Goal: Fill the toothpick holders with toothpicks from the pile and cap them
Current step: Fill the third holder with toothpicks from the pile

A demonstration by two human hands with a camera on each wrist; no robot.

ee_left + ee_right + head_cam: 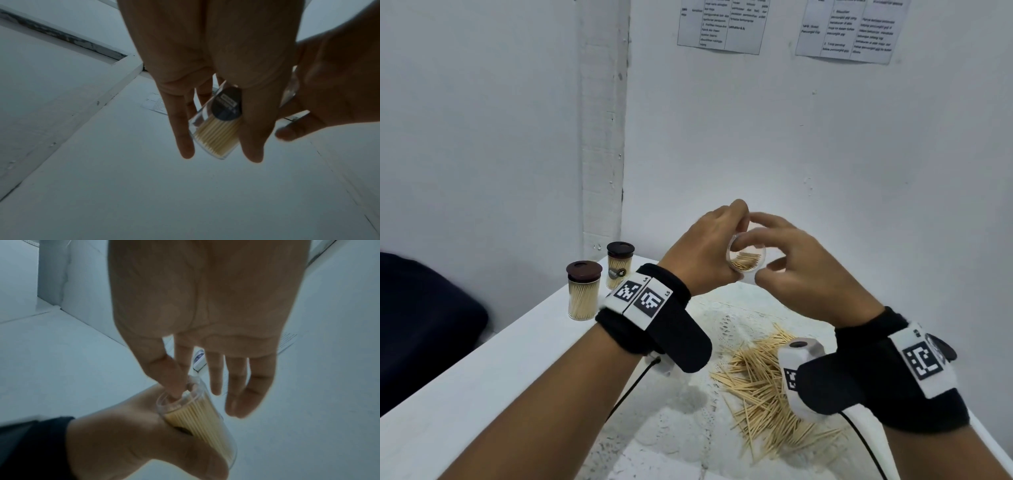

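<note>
1. Left hand (703, 255) gripping clear toothpick holder (745, 262), raised above the table (482, 370), fingers and thumb wrapped round its wall; holder tilted, open mouth turned toward the head camera, uncapped
2. Holder partly filled: toothpicks packed along its lower side, seen through the wall in both wrist views; dark round label (226, 104) on the side in the left wrist view
3. Right hand (801, 270) at the holder mouth, fingers relaxed and spread; in the right wrist view thumb tip and index tip reaching just inside the rim, remaining fingers straight and off the holder. Whether a toothpick is pinched between them: cannot tell, blurred
4. Loose toothpick pile (763, 387) lying on a white lace mat (722, 318) on the table, below and nearer than the hands, partly hidden by the right wrist camera (799, 370)
5. Two capped holders (583, 291) (619, 265) standing upright near the far left table corner, both full, brown caps on, close together, well apart from the pile
6. Black wrist bands with printed markers on both wrists; printed sheets (722, 24) on the white wall behind
</note>
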